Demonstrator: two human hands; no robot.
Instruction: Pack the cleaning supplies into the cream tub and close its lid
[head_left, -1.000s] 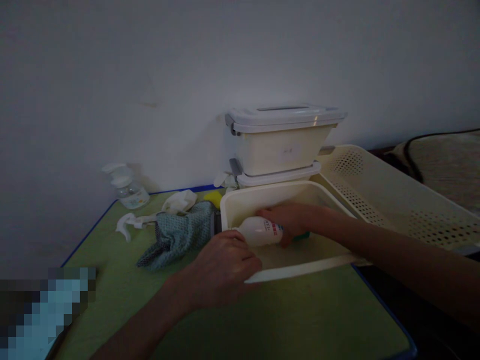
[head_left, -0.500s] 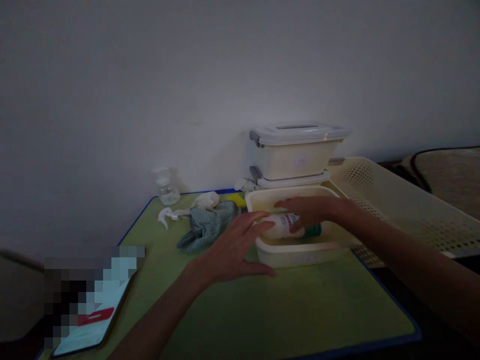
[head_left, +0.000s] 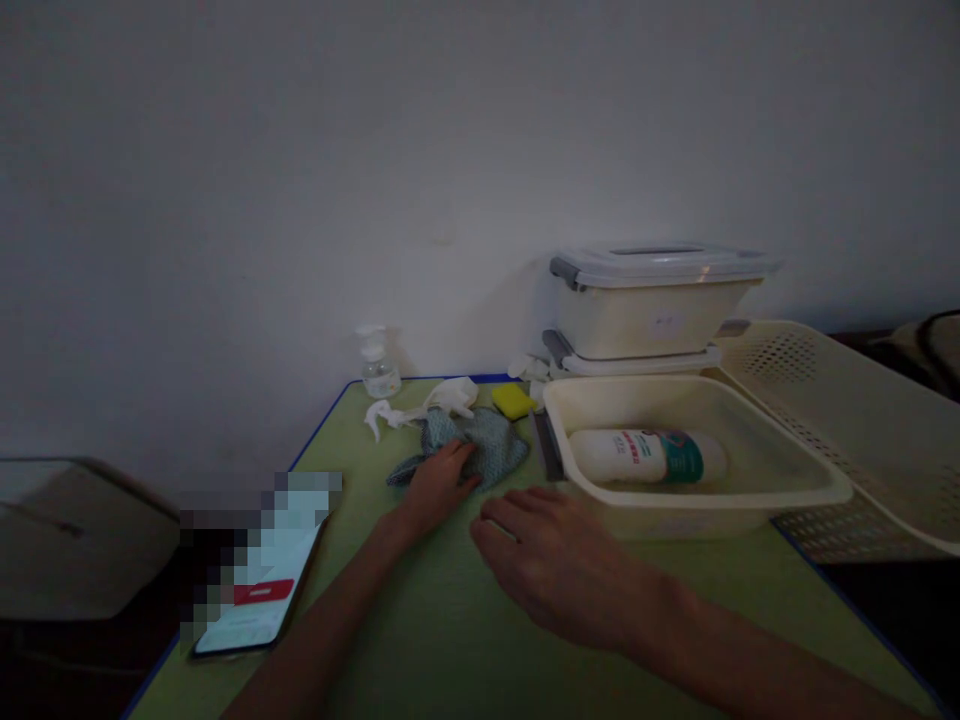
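My left hand [head_left: 439,488] is on a crumpled grey-blue cloth [head_left: 491,435], fingers bent into the fabric and thumb on the near side. My right hand [head_left: 536,545] hovers over the table in front of the bin, empty, its fingers loosely bent and a little apart. Inside the open cream bin [head_left: 757,500] a white bottle with a green-banded label [head_left: 622,455] lies on its side. Behind the cloth are a white trigger spray head [head_left: 384,415], a white crumpled item [head_left: 454,393] whose kind is unclear, and a yellow sponge [head_left: 513,401].
Two lidded storage boxes [head_left: 645,315] are stacked behind the bin. At right stands a perforated cream basket [head_left: 847,400]. A clear pump bottle [head_left: 380,370] is near the wall. A phone [head_left: 259,610] lies on the green table's [head_left: 450,640] left edge.
My left hand has gone from beside the bin to the cloth. My right hand has let go of the bottle, now lying in the bin, and come out toward me. The view has turned left.
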